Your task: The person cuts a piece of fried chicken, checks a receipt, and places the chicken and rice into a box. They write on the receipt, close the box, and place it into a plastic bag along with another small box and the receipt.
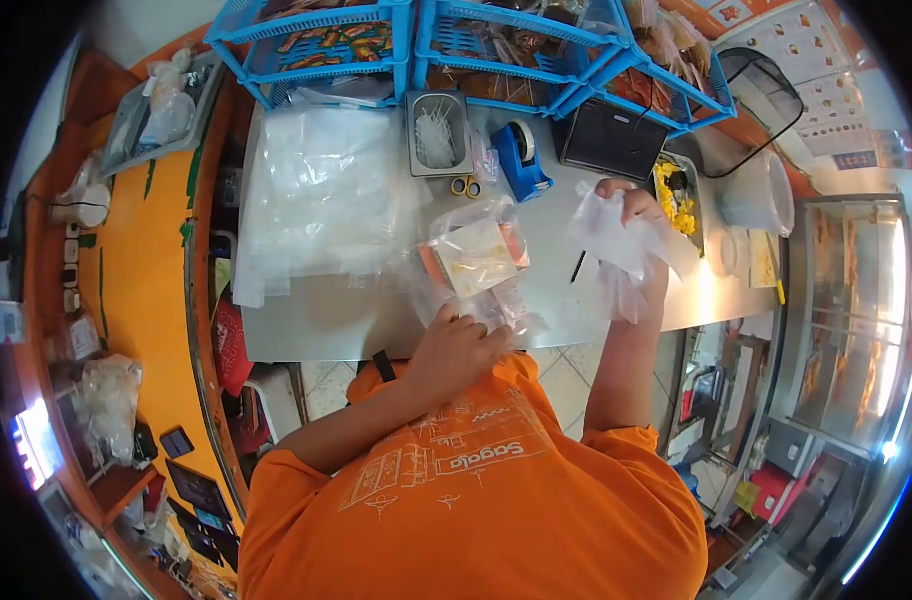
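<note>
My left hand (461,350) is at the table's front edge, its fingers closed on the near end of a clear plastic bag (506,312). Inside that bag lies a box (476,258) with a pale top and orange sides. Further right, my right hand (634,203) is raised over the metal table (336,320), closed on a crumpled translucent white bag (621,245) that hangs down along the forearm. A dark pen (578,266) lies between the two bags.
Stacked clear bags (326,190) cover the table's left part. Behind stand a metal tray (437,135), yellow-handled scissors (465,186), a blue tape dispenser (522,165), a black box (613,138) and blue baskets (326,70). A yellow-filled tray (676,200) is right of my right hand.
</note>
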Demonstrator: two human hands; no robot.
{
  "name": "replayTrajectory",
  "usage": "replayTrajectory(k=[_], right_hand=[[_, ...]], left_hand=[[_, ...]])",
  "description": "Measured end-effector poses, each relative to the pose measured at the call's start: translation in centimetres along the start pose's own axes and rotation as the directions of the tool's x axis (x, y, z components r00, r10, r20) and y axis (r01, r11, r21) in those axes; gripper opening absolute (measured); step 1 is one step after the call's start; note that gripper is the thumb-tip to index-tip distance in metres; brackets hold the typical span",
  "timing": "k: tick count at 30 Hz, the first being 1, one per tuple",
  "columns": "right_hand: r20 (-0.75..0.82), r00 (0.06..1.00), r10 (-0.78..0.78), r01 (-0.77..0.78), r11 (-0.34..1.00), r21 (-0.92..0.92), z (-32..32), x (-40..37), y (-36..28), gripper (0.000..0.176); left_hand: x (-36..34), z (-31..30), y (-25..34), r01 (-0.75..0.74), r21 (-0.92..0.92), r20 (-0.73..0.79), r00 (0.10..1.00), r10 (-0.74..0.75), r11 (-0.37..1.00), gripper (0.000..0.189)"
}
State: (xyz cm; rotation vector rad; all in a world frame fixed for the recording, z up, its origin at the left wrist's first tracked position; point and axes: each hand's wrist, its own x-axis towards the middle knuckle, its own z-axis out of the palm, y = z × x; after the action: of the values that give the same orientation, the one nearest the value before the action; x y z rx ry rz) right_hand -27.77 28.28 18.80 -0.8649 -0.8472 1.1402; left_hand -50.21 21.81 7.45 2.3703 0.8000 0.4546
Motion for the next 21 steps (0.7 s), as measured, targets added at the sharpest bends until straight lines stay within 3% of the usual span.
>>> replayTrajectory(k=[1,3,4,6,8,9,11,12,14,16,18,20,21], right_hand=[[0.05,0.999,0.003,-0.004,0.999,0.037,-1.3,0.2,0.4,0.008],[0.168,0.985,0.027,-0.058,0.981,0.184,-3.4,0.5,1.2,0.017],[0.171,0.985,0.038,-0.074,0.976,0.205,-4.2,0.5,1.3,0.017],[0.251,0.966,0.065,-0.105,0.983,0.148,-5.2,0.5,1.5,0.02],[0.29,0.948,0.131,-0.183,0.971,0.157,-6.4,1.0,2.6,0.016],[0.327,0.933,0.15,-0.199,0.973,0.12,-6.1,1.2,2.5,0.012],[0.431,0.884,0.181,-0.195,0.981,-0.011,-5.4,2.0,2.5,0.007],[0.458,0.871,0.177,-0.197,0.98,-0.005,-4.6,2.5,2.6,0.007],[0.758,0.61,0.234,0.004,0.955,-0.297,-2.5,3.3,2.9,0.012],[0.839,0.469,0.276,0.119,0.921,-0.37,0.1,3.2,5.8,0.017],[0.817,0.423,0.391,0.289,0.797,-0.531,1.8,3.1,10.7,0.02],[0.661,0.604,0.445,0.382,0.566,-0.73,2.2,3.4,15.8,0.021],[0.673,0.602,0.43,0.395,0.572,-0.719,1.8,4.2,18.0,0.021]], left_hand=[[0.3,0.4,0.3,0.011,0.017,0.006,1.0,-0.011,1.0,0.032],[0.6,0.5,1.0,0.046,-0.122,-0.393,0.915,-0.091,0.991,0.025],[0.5,0.5,1.4,0.07,-0.112,-0.384,0.917,-0.108,0.991,0.025],[-0.1,0.4,1.9,0.146,-0.39,-0.623,0.685,-0.377,0.909,0.01],[-1.3,0.1,1.5,0.124,-0.58,-0.625,0.567,-0.537,0.805,0.01],[-1.3,0.1,1.7,0.145,-0.575,-0.634,0.543,-0.55,0.806,0.01],[-0.8,-0.1,1.7,-0.079,-0.79,-0.61,0.198,-0.767,0.608,0.012],[-0.8,0.0,1.5,-0.083,-0.779,-0.626,0.173,-0.761,0.622,0.012],[-1.1,0.3,1.0,-0.017,-0.724,-0.675,0.226,-0.703,0.69,0.018],[-0.1,-0.2,1.0,0.035,-0.65,-0.742,0.188,-0.644,0.759,0.017],[0.4,-0.9,1.2,0.09,-0.57,-0.8,0.167,-0.576,0.817,0.017],[0.8,-1.9,1.2,0.136,-0.466,-0.837,0.252,-0.485,0.874,0.014],[0.7,-2.0,0.7,0.135,-0.449,-0.848,0.248,-0.469,0.883,0.014]])
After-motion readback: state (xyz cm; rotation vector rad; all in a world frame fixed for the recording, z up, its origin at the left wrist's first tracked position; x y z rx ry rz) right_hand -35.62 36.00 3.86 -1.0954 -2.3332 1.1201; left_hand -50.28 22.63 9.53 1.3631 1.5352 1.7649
